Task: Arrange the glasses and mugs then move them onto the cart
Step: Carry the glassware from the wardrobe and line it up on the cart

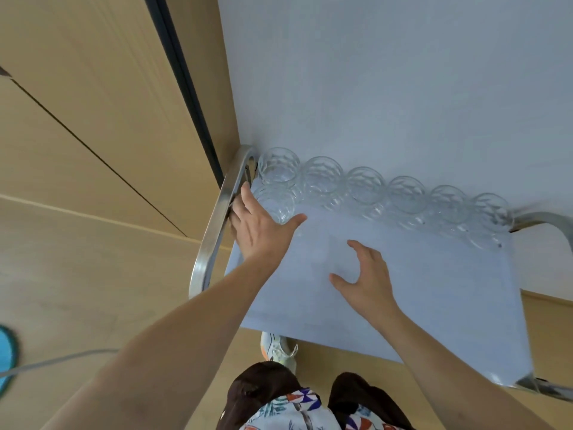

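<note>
Patterned shirt fabric (297, 411) and dark trousers (260, 383) fill the bottom centre of the frame, with one pale shoe (277, 349) just above them on the wooden floor (93, 274). Two bare forearms rise from there toward the cart (434, 305), whose light blue top takes up the centre and right of the frame.

Seven clear faceted glasses can be counted on the cart top. Six stand upright in a row (384, 193) along the far edge, each touching or just beside its neighbour, running from the upper-left corner of the cart down toward the right. The seventh glass (279, 206) stands in front of the leftmost one, at the cart's left edge. No more can be told apart through the blur and the overlapping glass.

The left hand (263, 231) is around this seventh glass, thumb stretched along its near right side and fingers on its left side next to the rail; whether the fingers actually press the glass cannot be told. The right hand (366, 277) hovers over bare cart top at centre frame, fingers spread apart and loosely bent, holding nothing.

One curved metal handle rail (214, 225) frames the cart's left end and another (545, 221) its right. A pale blue wall (403, 72) fills the upper right, wooden panels (77, 88) the upper left. One blue round mat (6, 355) and one grey cable (55, 361) lie at lower left.
</note>
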`<state>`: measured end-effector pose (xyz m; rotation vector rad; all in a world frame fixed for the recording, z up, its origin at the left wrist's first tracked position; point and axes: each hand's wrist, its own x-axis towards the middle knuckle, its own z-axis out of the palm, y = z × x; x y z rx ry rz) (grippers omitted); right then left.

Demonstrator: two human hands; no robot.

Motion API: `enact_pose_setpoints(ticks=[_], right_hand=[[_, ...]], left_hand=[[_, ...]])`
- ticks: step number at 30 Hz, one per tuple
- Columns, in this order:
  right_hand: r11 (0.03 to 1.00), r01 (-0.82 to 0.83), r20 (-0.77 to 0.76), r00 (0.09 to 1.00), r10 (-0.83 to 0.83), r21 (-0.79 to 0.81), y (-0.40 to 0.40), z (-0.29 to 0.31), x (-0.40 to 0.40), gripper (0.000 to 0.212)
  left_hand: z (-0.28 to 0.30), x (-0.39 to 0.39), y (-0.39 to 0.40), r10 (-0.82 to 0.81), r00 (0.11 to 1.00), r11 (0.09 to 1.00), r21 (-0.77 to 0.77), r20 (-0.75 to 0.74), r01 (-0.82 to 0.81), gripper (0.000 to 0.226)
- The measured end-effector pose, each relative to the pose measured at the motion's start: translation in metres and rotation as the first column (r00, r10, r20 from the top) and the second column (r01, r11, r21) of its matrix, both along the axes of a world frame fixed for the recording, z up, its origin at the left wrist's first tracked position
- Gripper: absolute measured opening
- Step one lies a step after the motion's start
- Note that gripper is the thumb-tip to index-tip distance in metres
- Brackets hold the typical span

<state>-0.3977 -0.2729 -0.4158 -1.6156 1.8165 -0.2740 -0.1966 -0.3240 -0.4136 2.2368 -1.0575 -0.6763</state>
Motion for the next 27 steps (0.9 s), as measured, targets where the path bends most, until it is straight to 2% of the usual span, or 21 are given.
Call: enact_pose_setpoints(ticks=[5,9,18,22,27], right_hand=[[0.996,-0.015,-0.011,1.000,0.014,-0.086,0.000,0.024,-0.011,0.077],[0.985,0.015,-0.007,1.000,-0.017,-0.172,0.010,0.050,-0.035,0.078],[0.918,0.123,-0.013,0.990,-0.138,-0.378,0.081,0.157,-0.126,0.081],[0.851,0.207,-0.029,0.967,-0.252,-0.483,0.125,0.222,-0.176,0.081],[0.752,0.296,-0.066,0.910,-0.410,-0.588,0.188,0.297,-0.244,0.081]], left_hand=[[0.021,-0.008,0.020,-0.070,0.987,0.997,-0.018,0.147,0.073,0.111],[0.049,-0.032,0.035,-0.180,0.976,0.978,-0.083,0.125,0.191,0.104],[0.183,-0.124,0.068,-0.400,0.896,0.872,-0.222,0.194,0.437,0.092],[0.257,-0.188,0.089,-0.508,0.818,0.748,-0.333,0.269,0.574,0.085],[0.334,-0.284,0.132,-0.668,0.620,0.485,-0.390,0.412,0.783,0.077]])
